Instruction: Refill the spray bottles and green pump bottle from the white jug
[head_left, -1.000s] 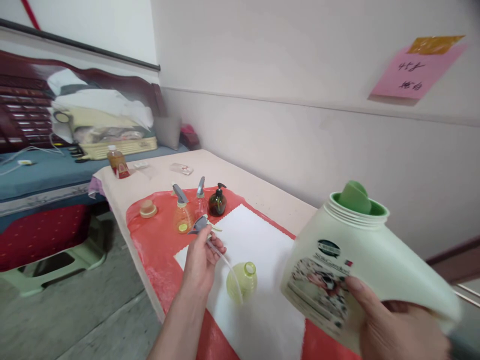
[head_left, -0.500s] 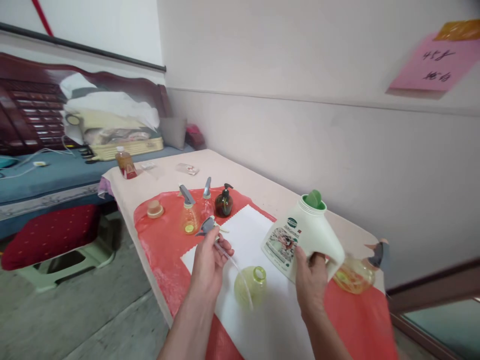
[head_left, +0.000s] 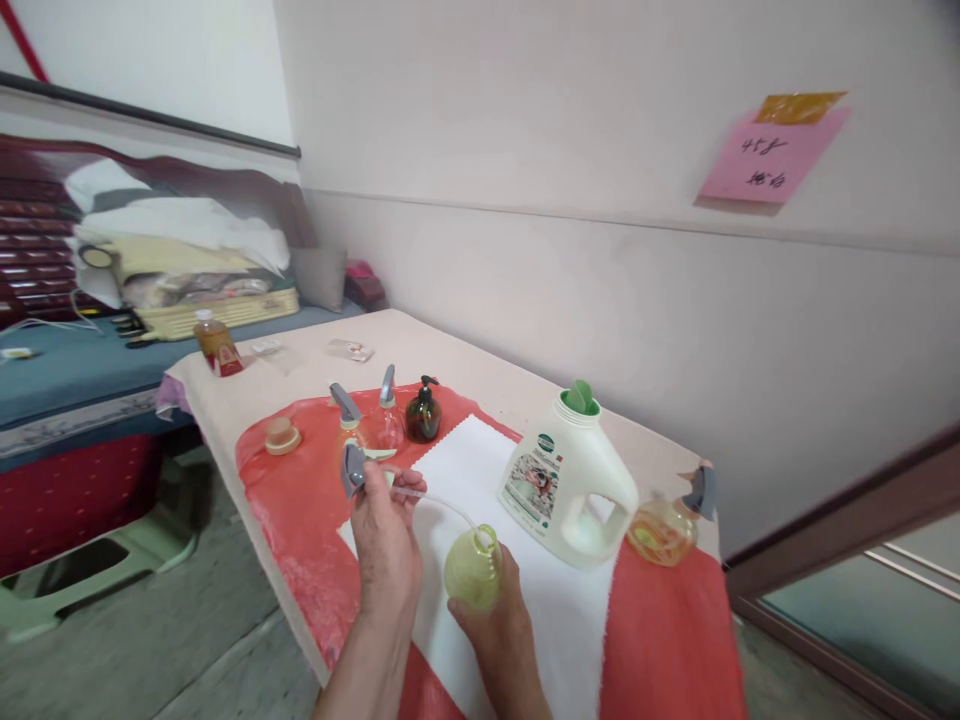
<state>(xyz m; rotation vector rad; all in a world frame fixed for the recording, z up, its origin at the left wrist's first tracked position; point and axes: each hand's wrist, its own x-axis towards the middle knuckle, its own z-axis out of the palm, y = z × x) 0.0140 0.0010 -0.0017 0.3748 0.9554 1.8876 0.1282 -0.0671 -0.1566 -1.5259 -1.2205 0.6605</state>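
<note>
My left hand (head_left: 384,535) is closed around a grey trigger spray head (head_left: 354,470), held at the left of the white sheet. Its clear dip tube (head_left: 442,503) curves right, and the tip is at the mouth of a round yellow-green bottle (head_left: 469,572); whether it is inside I cannot tell. My right hand (head_left: 501,622) wraps around that bottle from the right. Just beyond stands a pale green detergent jug (head_left: 566,480), upright, with a green piece in its open neck. Both hands are over the white sheet (head_left: 547,610).
Behind my left hand are two spray bottles (head_left: 349,437) (head_left: 388,425) and a dark pump bottle (head_left: 424,412). A tan cap (head_left: 282,436) lies left on the red cloth (head_left: 292,510). An amber spray bottle (head_left: 664,532) is at the right, near the wall (head_left: 675,340).
My right hand has let go of the detergent jug, which now stands on its own, and has taken hold of the yellow-green bottle. The tube tip has come to the bottle's mouth.
</note>
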